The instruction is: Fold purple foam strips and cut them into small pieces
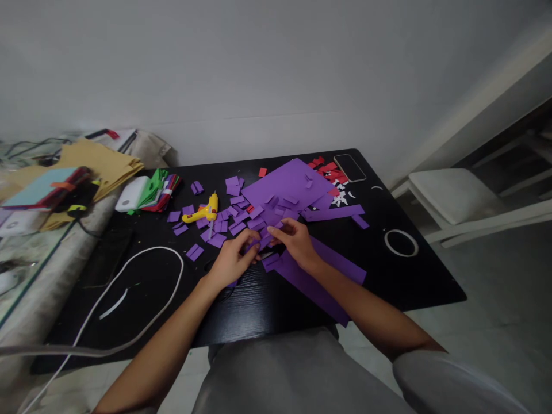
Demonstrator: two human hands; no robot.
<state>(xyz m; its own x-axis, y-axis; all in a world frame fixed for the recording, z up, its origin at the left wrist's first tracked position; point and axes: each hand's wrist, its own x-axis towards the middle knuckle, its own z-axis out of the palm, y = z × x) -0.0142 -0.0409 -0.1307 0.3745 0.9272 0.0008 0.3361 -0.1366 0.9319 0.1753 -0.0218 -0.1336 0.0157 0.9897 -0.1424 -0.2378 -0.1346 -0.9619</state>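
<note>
A small piece of purple paper (264,239) is pinched between the fingertips of my left hand (233,257) and my right hand (296,244). Both hands are closed on it, low over the black table. Under them, something thin like scissors (267,255) is mostly hidden. Many small folded purple pieces (236,217) lie scattered ahead and to the left. Among these rests a yellow glue gun (202,214). A large purple sheet (280,185) spreads behind the hands, and another purple sheet (332,282) lies beneath my right forearm.
Red and white scraps (328,170) lie near a phone (350,168) at the back right. A white ring (386,241) sits on the right. On the left are bundled coloured papers (157,192) and a looping white cable (172,287). A white chair (452,195) stands right.
</note>
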